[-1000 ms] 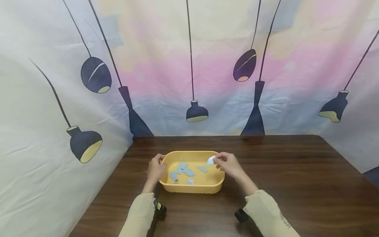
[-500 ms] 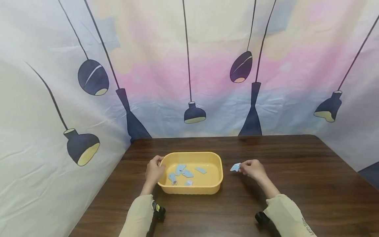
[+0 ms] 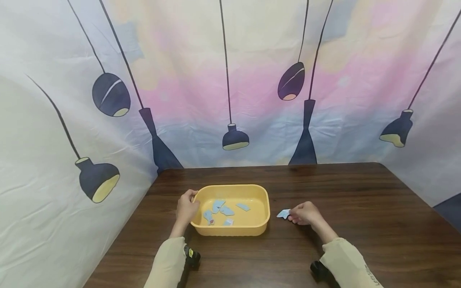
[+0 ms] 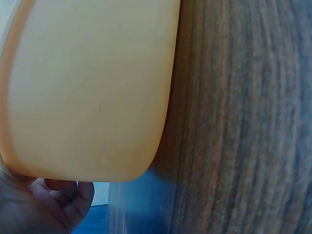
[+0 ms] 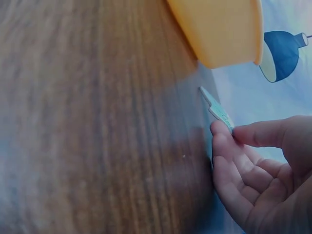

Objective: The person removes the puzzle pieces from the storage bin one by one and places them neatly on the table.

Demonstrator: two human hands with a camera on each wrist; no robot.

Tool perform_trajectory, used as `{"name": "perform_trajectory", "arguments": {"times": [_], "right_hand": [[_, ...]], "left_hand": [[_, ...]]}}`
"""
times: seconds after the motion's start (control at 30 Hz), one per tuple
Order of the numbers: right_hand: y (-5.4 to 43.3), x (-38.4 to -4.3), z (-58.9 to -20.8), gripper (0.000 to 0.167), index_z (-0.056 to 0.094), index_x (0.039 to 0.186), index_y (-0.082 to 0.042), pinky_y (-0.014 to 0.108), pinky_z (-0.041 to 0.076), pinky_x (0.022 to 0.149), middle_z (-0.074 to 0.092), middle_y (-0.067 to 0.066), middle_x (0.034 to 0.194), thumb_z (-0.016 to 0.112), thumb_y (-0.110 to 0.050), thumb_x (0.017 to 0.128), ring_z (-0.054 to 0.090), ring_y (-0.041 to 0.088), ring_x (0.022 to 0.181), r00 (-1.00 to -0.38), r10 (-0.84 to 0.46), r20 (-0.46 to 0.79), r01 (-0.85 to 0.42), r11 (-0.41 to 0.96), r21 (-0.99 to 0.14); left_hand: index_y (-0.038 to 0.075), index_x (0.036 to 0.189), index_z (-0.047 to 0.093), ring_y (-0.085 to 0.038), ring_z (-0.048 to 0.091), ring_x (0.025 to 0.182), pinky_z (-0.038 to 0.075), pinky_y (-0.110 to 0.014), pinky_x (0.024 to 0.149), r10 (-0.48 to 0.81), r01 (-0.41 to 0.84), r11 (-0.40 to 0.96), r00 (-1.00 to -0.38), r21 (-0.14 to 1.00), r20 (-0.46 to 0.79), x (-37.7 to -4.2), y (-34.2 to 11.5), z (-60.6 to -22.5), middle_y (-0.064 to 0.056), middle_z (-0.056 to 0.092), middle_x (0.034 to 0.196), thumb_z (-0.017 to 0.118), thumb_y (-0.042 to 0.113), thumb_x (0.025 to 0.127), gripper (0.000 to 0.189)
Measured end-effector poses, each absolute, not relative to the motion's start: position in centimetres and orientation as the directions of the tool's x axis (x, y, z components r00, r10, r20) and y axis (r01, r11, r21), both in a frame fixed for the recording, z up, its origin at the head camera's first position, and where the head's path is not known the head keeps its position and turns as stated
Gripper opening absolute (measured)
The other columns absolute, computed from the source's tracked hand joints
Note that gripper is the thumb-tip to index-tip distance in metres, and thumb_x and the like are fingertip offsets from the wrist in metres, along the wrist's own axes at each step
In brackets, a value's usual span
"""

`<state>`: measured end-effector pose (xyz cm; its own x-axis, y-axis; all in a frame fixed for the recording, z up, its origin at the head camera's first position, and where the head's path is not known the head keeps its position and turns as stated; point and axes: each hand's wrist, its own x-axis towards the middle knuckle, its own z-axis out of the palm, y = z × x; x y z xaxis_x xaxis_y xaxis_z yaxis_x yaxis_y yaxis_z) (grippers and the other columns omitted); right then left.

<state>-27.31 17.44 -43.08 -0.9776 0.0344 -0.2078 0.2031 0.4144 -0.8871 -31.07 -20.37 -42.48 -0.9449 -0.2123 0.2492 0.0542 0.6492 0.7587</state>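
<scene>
In the head view my left hand (image 3: 187, 209) grips the left end of a yellow plastic tub (image 3: 230, 231), thumb at the rim and fingers round the outer side. The left wrist view shows its curled fingers (image 4: 84, 197) under the tub's end wall. To the right of the tub, my right hand (image 3: 307, 215) pinches a flat pale blue piece (image 3: 283, 214) with an irregular outline between thumb and fingertips. Seen from the right wrist, that piece (image 5: 218, 110) is thin, with its far tip just above or touching the table; I cannot tell which.
Several similar pale blue pieces (image 3: 226, 211) lie scattered on the tub's floor, mostly toward its left half. The tub stands on a dark brown wooden table (image 3: 360, 216). Behind it hangs a cloth backdrop (image 3: 266, 140) printed with lamps.
My right hand has carried the pale blue piece from over the tub's right rim out to the right, then lowered it toward the table. My left hand has stayed on the tub.
</scene>
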Motion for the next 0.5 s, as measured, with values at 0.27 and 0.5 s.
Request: {"name": "perform_trajectory", "arguments": {"times": [0.27,0.5], "right_hand": [[17.24,-26.97,-43.43,0.019,0.069,0.086,0.006,0.028,0.052,0.06,0.068,0.0,0.066,0.062,-0.011,0.088,0.059,0.011,0.061,-0.981,0.081,-0.175,0.192,0.479,-0.857],[17.04,-26.88,-42.98,0.023,0.067,0.093,0.009,0.029,0.055,0.062,0.069,0.003,0.072,0.062,-0.014,0.09,0.06,0.011,0.064,-0.985,0.093,-0.148,0.174,0.441,-0.88]], "left_hand": [[0.0,0.117,0.065,-0.011,0.038,0.054,0.03,-0.025,0.049,-0.209,0.052,0.635,-0.949,0.771,0.237,-30.98,-20.54,-42.48,0.003,0.042,0.064,0.056,0.003,0.084,0.035],[0.0,0.117,0.066,-0.012,0.038,0.055,0.03,-0.026,0.05,-0.208,0.054,0.637,-0.948,0.769,0.239,-31.11,-20.48,-42.56,0.002,0.042,0.065,0.056,0.003,0.084,0.035]]}}
